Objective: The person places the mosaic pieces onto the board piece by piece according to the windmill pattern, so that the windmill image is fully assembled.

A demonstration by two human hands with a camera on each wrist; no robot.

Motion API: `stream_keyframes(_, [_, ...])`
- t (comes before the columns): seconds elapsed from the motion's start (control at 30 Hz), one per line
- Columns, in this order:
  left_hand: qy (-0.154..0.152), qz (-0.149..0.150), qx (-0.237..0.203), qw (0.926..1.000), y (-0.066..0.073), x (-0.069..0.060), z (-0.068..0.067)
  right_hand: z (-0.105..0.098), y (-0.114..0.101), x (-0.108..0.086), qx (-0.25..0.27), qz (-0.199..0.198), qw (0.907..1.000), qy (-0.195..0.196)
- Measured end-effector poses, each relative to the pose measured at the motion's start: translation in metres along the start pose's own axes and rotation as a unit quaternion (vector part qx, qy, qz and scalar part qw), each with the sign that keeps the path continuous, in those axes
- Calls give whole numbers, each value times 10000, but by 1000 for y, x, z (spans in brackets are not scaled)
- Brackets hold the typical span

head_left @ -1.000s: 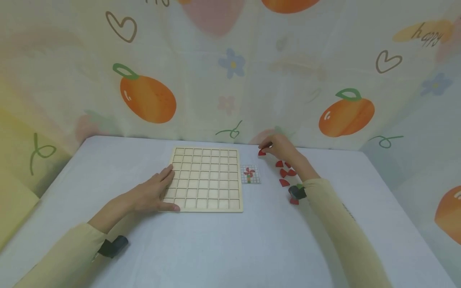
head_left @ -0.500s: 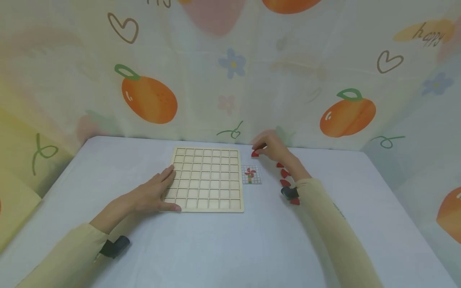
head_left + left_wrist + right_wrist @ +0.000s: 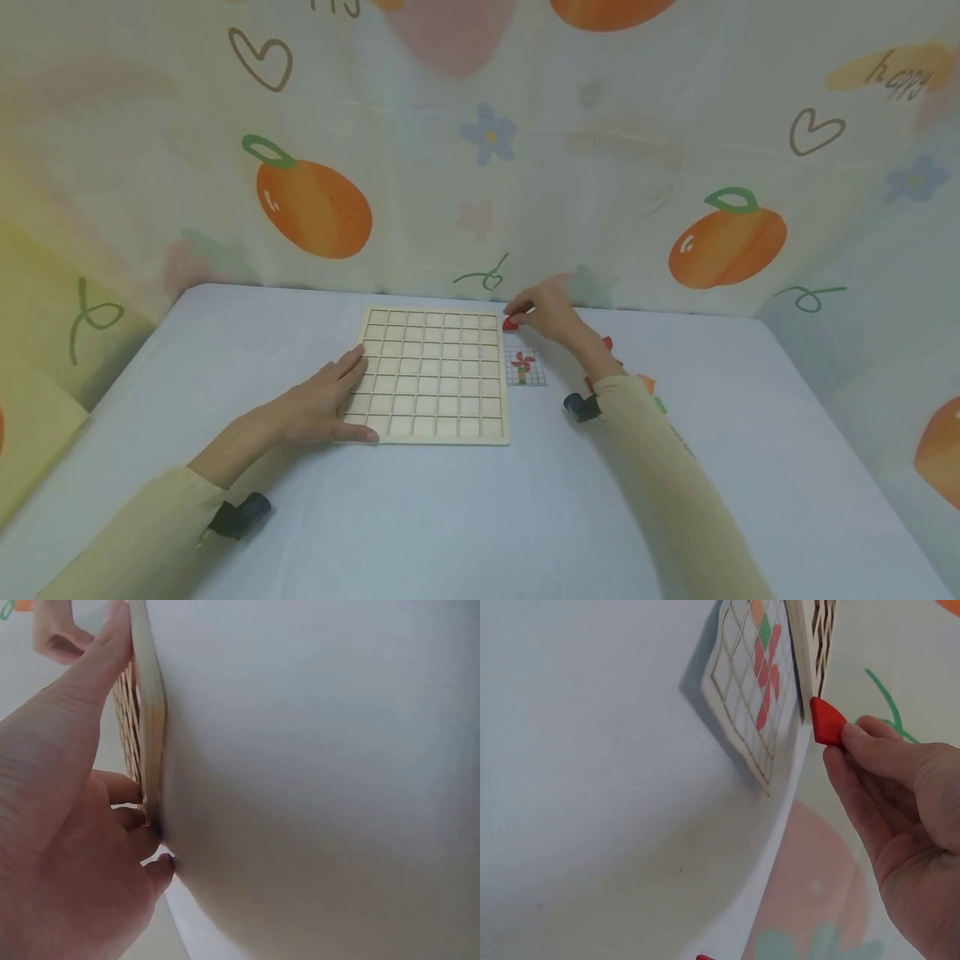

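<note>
My right hand [image 3: 553,315] pinches a red quarter-circle piece [image 3: 510,323] between thumb and fingers, beside the board's far right corner. In the right wrist view the red piece [image 3: 826,724] shows at the fingertips, in front of the board's edge. A pale wooden grid board [image 3: 428,438] lies flat on the table, with no pieces in its squares. My left hand [image 3: 307,410] rests along the board's left side, fingers extended on the edge and thumb at the near left corner. A small pattern card [image 3: 536,367] with a red pinwheel picture lies against the board's right side.
Loose pieces lie right of the card, partly hidden under my right forearm: a red piece [image 3: 607,342], an orange piece [image 3: 647,383] and a green piece [image 3: 660,405] show. A printed curtain [image 3: 420,242] hangs behind the white table [image 3: 420,517].
My right hand has moved left with the red piece, from beyond the card to the board's far right corner. Orange and green pieces have come into sight beside the forearm. The left hand stays put.
</note>
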State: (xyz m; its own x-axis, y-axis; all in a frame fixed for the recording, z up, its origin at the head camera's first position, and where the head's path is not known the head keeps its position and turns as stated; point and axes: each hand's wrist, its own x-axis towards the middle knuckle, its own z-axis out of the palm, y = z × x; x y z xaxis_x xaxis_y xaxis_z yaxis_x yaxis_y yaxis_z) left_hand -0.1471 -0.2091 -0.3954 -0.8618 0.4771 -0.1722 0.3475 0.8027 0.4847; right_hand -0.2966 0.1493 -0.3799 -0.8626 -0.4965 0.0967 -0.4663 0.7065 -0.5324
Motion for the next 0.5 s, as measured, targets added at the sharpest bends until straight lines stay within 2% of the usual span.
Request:
stream_keyframes(0.3, [67, 21, -58, 10000, -2, 0, 1, -1, -7, 3, 149, 96, 9998, 51])
stream_keyframes(0.5, [43, 30, -124, 9999, -4, 1, 3, 6, -15, 9, 252, 166, 9995, -96])
